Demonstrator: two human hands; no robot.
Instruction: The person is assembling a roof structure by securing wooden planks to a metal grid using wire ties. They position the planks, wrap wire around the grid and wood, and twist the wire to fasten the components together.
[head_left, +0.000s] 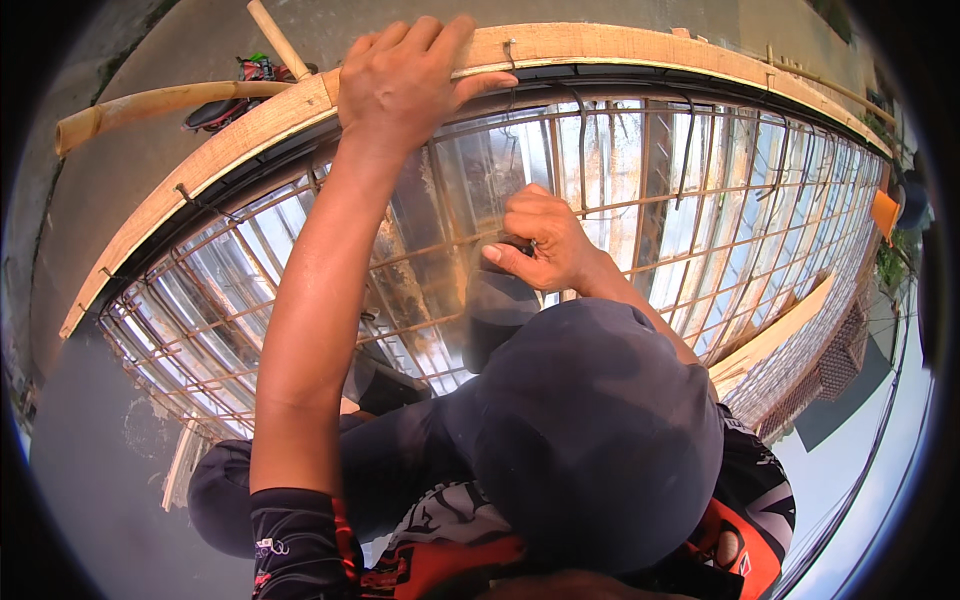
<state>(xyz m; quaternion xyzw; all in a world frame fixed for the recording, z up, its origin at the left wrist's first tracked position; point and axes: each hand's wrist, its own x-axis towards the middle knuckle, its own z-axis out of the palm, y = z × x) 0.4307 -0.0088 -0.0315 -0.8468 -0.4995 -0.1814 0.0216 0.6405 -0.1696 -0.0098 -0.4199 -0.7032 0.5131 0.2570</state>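
Observation:
My left hand [400,85] is closed over a long wooden board [600,45] at the far edge, its fingers across the top and its thumb along the near side. Nearer and to the right, my right hand [550,240] is curled above a grid of thin rusty steel bars [640,205]. Something dark shows between its thumb and fingers; its kind is hidden. Shiny corrugated metal sheets [620,150], rust-stained in places, lie under the bars. A bent dark steel rod [583,135] hooks down from beside the board.
My knees in dark trousers [600,430] cover the near middle. Two bamboo poles [170,105] stick out beyond the board at the left, beside a partly hidden red and black object [225,108]. A loose plank [775,325] lies on the bars at the right. Cables [870,460] run at far right.

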